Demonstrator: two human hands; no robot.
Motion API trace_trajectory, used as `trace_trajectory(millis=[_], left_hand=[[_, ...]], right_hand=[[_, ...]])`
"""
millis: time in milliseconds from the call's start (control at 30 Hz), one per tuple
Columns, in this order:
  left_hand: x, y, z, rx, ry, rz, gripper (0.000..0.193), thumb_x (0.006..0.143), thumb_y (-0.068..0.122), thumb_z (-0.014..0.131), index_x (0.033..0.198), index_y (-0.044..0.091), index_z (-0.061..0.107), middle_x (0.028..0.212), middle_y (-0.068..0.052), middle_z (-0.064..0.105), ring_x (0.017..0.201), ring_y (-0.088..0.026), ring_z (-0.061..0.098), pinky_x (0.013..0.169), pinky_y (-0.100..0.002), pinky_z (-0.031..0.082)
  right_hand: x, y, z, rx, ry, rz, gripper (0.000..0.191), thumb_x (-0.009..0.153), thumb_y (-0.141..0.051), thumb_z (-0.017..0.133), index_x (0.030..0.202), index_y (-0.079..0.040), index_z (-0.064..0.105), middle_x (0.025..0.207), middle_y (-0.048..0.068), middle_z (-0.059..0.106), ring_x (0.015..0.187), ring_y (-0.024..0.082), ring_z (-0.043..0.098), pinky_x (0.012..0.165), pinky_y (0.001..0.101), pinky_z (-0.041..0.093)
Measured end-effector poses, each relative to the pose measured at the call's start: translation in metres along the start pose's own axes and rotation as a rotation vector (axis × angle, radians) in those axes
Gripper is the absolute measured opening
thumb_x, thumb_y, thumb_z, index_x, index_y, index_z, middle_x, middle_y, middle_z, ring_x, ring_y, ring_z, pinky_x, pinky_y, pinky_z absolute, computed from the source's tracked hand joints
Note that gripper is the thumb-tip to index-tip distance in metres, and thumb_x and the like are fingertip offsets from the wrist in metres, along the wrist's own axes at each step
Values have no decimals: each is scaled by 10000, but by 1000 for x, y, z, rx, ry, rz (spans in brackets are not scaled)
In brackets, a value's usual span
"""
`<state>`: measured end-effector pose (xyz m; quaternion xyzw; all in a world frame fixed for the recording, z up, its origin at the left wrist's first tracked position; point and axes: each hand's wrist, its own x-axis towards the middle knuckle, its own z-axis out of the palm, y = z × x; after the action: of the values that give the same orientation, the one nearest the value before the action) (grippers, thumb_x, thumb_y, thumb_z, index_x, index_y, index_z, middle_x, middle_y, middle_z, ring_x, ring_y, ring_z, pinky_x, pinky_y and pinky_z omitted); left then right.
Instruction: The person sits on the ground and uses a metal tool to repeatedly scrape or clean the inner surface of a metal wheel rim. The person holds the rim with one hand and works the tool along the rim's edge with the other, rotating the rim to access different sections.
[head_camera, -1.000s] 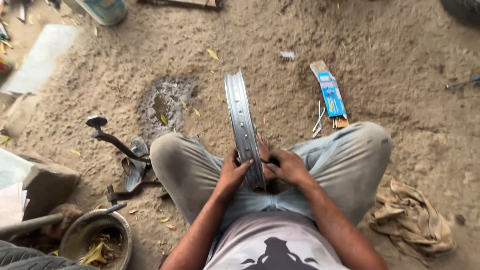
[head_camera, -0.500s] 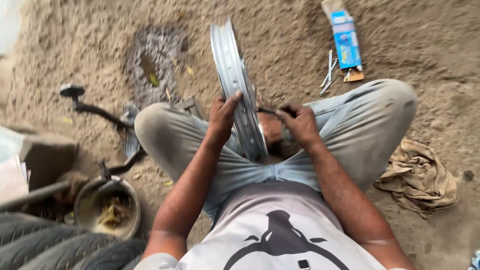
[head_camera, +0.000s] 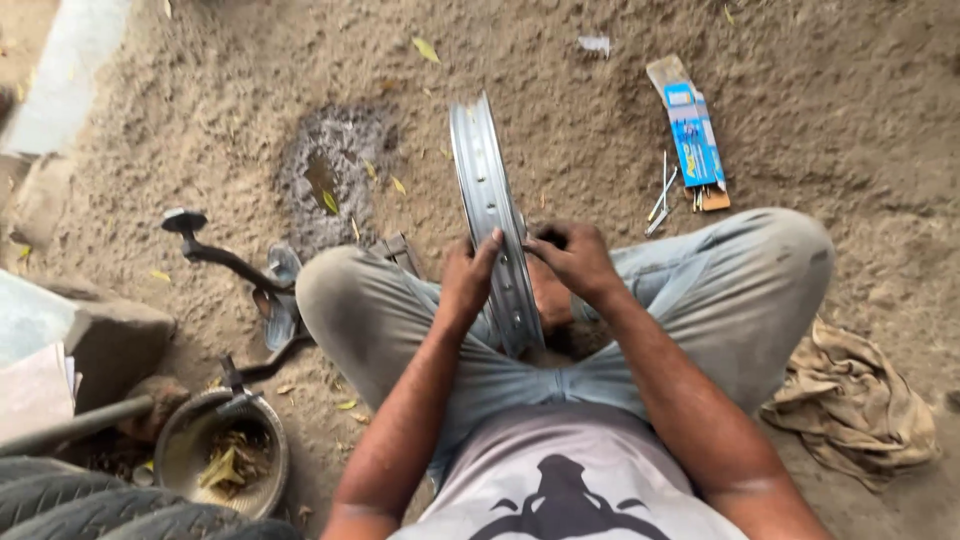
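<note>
A: Left hand (head_camera: 468, 275)?
B: Curled round the metal wheel rim (head_camera: 492, 220), fingers over its edge, gripping it. The rim stands upright between both hands, lower part down between the person's crossed legs.
A: Right hand (head_camera: 575, 255)?
B: Just right of the rim, fingers bent and pinched together at its edge. Can't tell what's pinched, too small.
A: Around them?
B: Blue carton (head_camera: 692, 135) and loose spokes (head_camera: 660, 195) beyond the right hand, on the dirt. Rag (head_camera: 855, 400) well right of it. Metal bowl (head_camera: 170, 455) and tyres (head_camera: 70, 505) well left of the left hand.
</note>
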<state>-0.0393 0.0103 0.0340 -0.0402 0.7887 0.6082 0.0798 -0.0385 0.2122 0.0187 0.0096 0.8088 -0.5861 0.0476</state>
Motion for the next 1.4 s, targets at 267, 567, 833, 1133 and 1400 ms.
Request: trace_trajectory(millis=[267,567,833,1133,1400], left_hand=[[2,-7,2,-100,-117,-153,549,974,487,590,1156,-19,701,947,-98,752,849,-159,700,766,-310,561],[2,0,5,-430,-153,-12,339,993,321,654,1098,-1,684,938,-30,708,842,-106,639,756,-266,524],[8,-23,12,-355,-155,47,425,1040,367,637,1051,-53,697,890,-112,711,776,-157,650,686,-325,535],[22,-16,13,-309,-50,5,534,936,384,663,1218,-69,660,1061,-139,736,954,-201,659,845,-350,540],[9,-18,7,-305,-90,15,362,974,316,660,1099,-21,707,947,-50,734,843,-129,636,755,-288,518]], right_hand=[[20,6,-2,200,6,77,122,918,-153,762,941,-36,741,702,6,666,591,78,555,523,265,450],[66,-28,4,405,-30,62,198,964,-143,700,1136,-71,636,847,21,611,671,75,556,573,237,484],[-60,19,24,759,64,100,151,982,-67,745,959,-81,597,799,-10,615,668,63,561,582,237,473],[61,-25,14,483,46,183,253,914,-191,752,1107,-57,659,775,19,662,600,101,596,520,267,502],[27,-22,1,37,233,-26,469,858,-360,824,1144,-38,638,890,100,732,761,226,728,664,374,589]])
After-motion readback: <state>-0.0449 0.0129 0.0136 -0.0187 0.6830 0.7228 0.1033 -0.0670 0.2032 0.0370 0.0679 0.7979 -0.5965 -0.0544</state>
